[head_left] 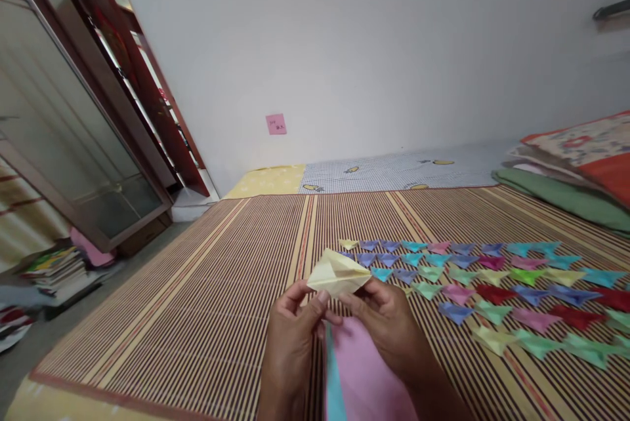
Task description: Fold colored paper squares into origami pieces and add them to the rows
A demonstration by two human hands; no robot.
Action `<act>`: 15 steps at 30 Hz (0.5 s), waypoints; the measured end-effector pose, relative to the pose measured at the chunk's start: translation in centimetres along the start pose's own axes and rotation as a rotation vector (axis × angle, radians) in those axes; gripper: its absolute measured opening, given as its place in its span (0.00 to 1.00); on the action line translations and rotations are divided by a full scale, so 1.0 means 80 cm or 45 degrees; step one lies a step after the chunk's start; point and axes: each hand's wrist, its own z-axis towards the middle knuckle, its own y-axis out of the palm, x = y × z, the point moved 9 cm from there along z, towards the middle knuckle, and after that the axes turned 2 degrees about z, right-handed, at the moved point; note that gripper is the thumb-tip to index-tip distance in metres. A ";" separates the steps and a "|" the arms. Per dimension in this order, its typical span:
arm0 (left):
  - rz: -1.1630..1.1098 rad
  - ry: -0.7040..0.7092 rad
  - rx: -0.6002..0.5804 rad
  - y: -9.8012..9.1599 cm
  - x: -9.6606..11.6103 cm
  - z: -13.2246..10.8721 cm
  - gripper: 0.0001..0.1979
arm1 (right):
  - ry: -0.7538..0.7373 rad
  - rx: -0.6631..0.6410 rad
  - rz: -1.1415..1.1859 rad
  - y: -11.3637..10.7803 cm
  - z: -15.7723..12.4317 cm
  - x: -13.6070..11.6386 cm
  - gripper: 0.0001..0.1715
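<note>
Above the striped mat [207, 290], a folded pale yellow paper [338, 273] is held up between both hands. The grip of the left hand [290, 332] is pinched closed on its lower left edge; the grip of the right hand [386, 322] is closed on its lower right side. A pink sheet [364, 375] and a teal sheet [335, 395] are laid beneath the wrists. Rows of coloured folded pieces [492, 283] are spread on the mat to the right.

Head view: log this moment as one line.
left hand: pinches yellow folded paper | right hand: pinches same paper | under hands: pink sheet | striped mat: coloured folded pieces
</note>
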 end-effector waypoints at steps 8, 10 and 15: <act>-0.272 -0.091 0.103 0.002 0.018 -0.023 0.23 | -0.045 0.131 -0.054 -0.012 -0.002 0.002 0.14; -0.321 -0.116 0.137 0.006 0.017 -0.026 0.23 | -0.044 0.059 -0.013 -0.002 -0.002 0.000 0.13; -0.285 -0.149 0.074 0.015 0.006 -0.019 0.25 | -0.065 -0.068 0.024 0.020 -0.002 -0.004 0.11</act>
